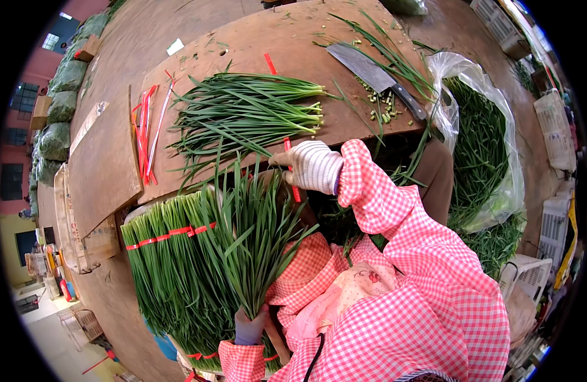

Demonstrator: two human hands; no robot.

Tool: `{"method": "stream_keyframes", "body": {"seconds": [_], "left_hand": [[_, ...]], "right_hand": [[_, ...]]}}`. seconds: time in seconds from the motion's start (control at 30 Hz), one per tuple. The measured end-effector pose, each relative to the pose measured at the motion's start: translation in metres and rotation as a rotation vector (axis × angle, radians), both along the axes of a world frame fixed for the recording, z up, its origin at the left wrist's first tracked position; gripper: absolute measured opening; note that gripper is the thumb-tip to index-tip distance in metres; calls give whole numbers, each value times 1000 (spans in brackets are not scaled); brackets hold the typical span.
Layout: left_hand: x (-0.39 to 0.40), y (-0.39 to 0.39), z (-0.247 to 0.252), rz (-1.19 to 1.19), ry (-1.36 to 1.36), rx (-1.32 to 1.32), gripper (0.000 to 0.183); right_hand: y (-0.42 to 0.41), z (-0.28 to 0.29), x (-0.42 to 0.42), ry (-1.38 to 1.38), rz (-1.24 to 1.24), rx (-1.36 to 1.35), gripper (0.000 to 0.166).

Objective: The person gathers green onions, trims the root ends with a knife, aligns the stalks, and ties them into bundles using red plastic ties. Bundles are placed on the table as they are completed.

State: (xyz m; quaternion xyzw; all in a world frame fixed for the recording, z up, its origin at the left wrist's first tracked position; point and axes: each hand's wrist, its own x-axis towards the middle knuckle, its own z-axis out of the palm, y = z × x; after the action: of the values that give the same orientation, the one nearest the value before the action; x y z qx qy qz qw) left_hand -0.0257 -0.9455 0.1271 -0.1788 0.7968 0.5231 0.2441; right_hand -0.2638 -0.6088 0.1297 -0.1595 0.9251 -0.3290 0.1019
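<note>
My left hand, in a knitted glove, grips a bunch of green garlic chives near its lower end, and the leaves fan upward. My right hand, in a striped, stained glove, is at the near edge of the wooden board. Its fingers are bent beside loose leaf tips and a red tie strip; whether they pinch either is unclear. A pile of loose chives lies on the board, cut ends to the right. Left of the held bunch stand packed chives bound with red ties.
A cleaver lies at the board's right among trimmed stem ends. Spare red ties lie at left. An open clear plastic bag of chives stands at right. Stuffed bags line the far left wall.
</note>
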Motion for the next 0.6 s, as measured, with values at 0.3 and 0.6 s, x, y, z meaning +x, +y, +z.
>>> {"method": "stream_keyframes", "body": {"seconds": [0.3, 0.6], "left_hand": [[15, -19, -7, -148, 140, -318, 35], [22, -7, 30, -467, 358, -702, 60]], "right_hand": [[18, -18, 35, 122, -177, -433, 16], [127, -35, 130, -272, -411, -90, 23]]}}
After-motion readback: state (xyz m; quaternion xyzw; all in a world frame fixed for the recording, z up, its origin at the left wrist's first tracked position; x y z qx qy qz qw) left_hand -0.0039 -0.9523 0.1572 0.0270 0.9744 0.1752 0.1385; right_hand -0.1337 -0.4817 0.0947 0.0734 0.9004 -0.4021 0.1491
